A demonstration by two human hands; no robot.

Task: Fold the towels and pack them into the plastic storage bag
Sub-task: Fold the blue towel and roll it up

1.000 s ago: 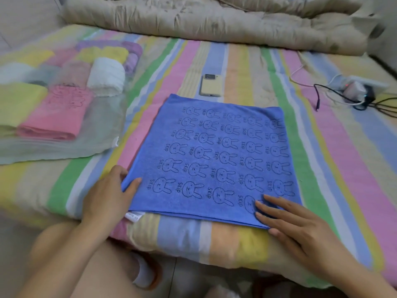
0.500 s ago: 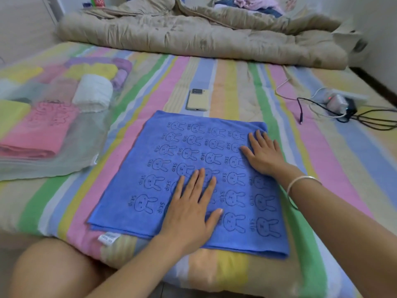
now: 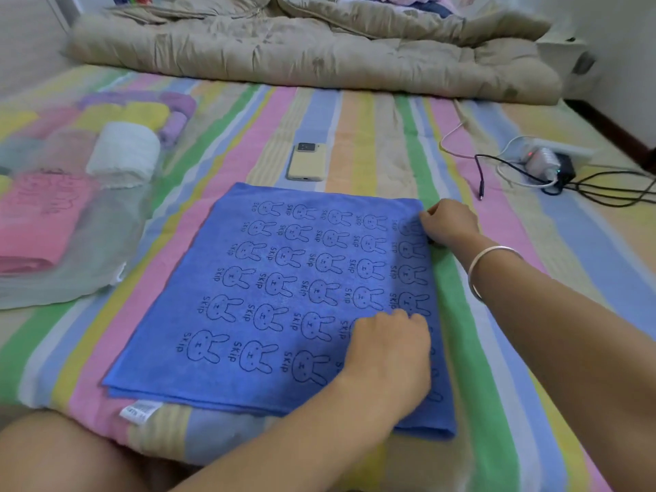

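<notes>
Fold step: towel [image 3: 284, 296] flat mid-frame on bed [image 3: 355, 118]; right hand [image 3: 449, 223] pinches its upper right corner; left hand [image 3: 390, 353] curls on the right edge, lower; next, probably carry that edge leftward; bag [image 3: 88, 257] left of frame.

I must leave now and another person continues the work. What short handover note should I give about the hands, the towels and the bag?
Right hand: pinches the far right corner of the blue towel.
Left hand: fingers curled on the towel's near right edge, apparently gripping it.
Blue towel: flat on the bed, folded in layers, outside the bag.
Storage bag: left of the towel, holding a pink towel, a white rolled towel and others.
Done: several towels packed.
Left: fold the blue towel smaller and put it into the bag.
</notes>
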